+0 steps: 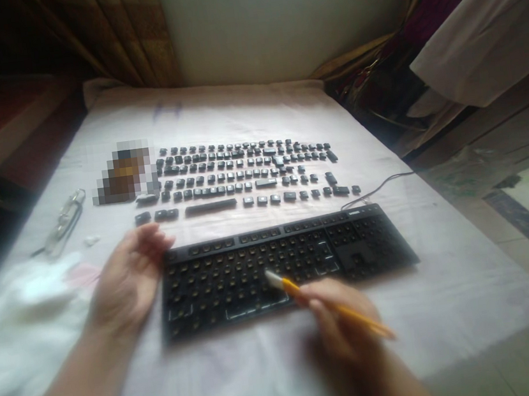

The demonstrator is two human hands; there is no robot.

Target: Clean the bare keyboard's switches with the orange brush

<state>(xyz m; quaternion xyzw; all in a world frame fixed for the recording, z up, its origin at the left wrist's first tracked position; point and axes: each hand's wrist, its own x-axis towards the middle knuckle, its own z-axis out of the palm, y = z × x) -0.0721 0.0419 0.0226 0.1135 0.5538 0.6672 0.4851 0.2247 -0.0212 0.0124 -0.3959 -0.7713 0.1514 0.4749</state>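
A black keyboard (236, 278) with its keycaps off lies across the cloth, rows of small switch stems exposed. My left hand (127, 279) is against its left end, fingers curled round the upper left corner; the contact is partly hidden. In my right hand (339, 314) is a thin paintbrush (295, 289) with a yellow handle, gripped near the bristles. Its pale bristle tip touches or hovers just over the middle of the switches; I cannot tell which. Beyond the keyboard, the removed black keycaps (221, 177) lie in rows, with the long spacebar (210, 207) in the nearest row.
A pale cloth (451, 303) covers the table. Eyeglasses (67, 216) lie at the left, near a crumpled white cloth or tissue (40, 296). A pixelated object (124, 173) is beside the keycaps. The keyboard's cable (379, 185) runs off the right edge. Curtains (129, 41) hang behind.
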